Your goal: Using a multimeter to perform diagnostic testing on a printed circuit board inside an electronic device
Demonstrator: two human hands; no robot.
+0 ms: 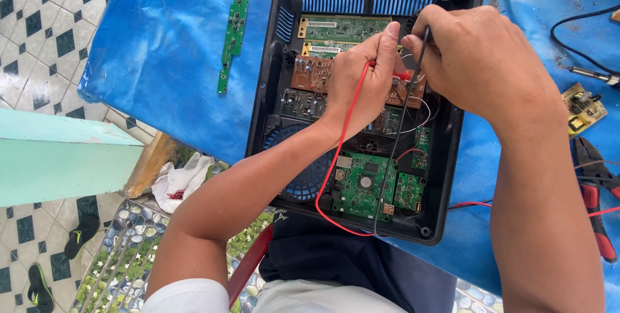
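An open black plastic device case (pixel 455 158) lies on a blue sheet, holding several green and brown circuit boards (pixel 365 187). My left hand (pixel 361 77) pinches a red test probe (pixel 402 75) against a brown board in the middle of the case. My right hand (pixel 475 58) grips a black test probe (pixel 421 45), its tip pointing down at the same brown board (pixel 312 73). A red lead (pixel 332 171) and a black lead (pixel 389 171) trail from the probes over the case's near edge.
A narrow green circuit strip (pixel 232 42) lies on the blue sheet (pixel 174 61) to the left. At the right edge are a small yellowish board (pixel 583 108), red-handled pliers (pixel 597 193) and a black cable (pixel 581 22). Tiled floor, sandals (pixel 81 234) and a teal ledge (pixel 58 158) are lower left.
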